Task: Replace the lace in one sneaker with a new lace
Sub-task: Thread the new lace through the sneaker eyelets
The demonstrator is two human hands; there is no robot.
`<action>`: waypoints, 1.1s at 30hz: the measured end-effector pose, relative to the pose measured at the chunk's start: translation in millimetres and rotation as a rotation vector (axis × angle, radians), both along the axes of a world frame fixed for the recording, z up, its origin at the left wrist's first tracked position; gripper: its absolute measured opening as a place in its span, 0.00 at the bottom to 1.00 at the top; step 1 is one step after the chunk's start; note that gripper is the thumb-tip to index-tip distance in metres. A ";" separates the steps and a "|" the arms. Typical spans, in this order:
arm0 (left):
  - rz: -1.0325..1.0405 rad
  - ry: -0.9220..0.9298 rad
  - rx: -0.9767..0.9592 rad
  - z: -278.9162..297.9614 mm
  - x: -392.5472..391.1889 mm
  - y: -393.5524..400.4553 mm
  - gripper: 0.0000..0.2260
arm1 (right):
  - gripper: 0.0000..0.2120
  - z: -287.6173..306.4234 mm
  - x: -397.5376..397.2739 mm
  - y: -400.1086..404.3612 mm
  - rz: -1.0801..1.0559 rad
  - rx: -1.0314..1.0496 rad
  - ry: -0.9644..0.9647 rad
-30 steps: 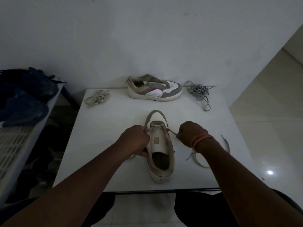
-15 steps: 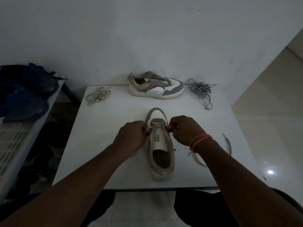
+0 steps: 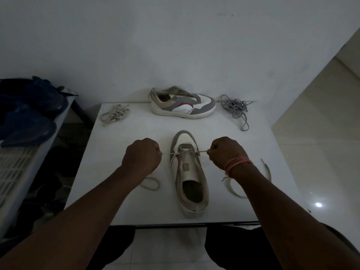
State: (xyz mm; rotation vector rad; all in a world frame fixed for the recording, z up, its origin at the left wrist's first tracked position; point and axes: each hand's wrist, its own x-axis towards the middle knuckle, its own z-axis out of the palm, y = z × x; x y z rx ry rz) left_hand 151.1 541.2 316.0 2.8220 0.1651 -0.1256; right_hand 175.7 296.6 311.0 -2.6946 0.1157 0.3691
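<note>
— Sneaker [image 3: 190, 172], toe away from me, mid-table; cream lace [image 3: 202, 152] through the toe-end eyelets only. Hands?

— Left hand [image 3: 143, 156] and right hand [image 3: 227, 152], both fisted, each pinching one lace end, pulled taut sideways.

— Advice?

— I'd even both tails before crossing up, keeping the lace flat.

— Surroundings?

— White table [image 3: 120, 191]; second sneaker [image 3: 183, 106] at the wall; beige lace bundle [image 3: 115, 114] back left, grey lace bundle [image 3: 236, 110] back right; tiled floor [image 3: 321, 133]; slatted rack [image 3: 21, 168] at left.

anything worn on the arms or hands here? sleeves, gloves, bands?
Both forearms are bare: no sleeves in view, no gloves. The right hand has a bundle of thin pink-orange thread bands round its wrist, one loose end dangling. The left hand and its wrist carry nothing.
</note>
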 end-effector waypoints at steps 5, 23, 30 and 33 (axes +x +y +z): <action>-0.085 -0.137 0.013 -7.1 -7.3 -2.7 0.05 | 0.13 12.5 2.2 -0.8 0.031 0.302 0.143; -0.192 0.357 -0.882 59.4 -7.4 -37.9 0.15 | 0.10 40.9 18.9 -12.3 -0.538 1.456 -0.121; 0.031 0.730 -0.632 61.8 11.3 26.7 0.12 | 0.12 25.0 21.8 -25.9 -0.603 0.673 -0.345; 0.081 0.763 -0.596 68.0 11.3 38.0 0.12 | 0.12 25.0 18.7 -26.9 -0.568 0.502 -0.377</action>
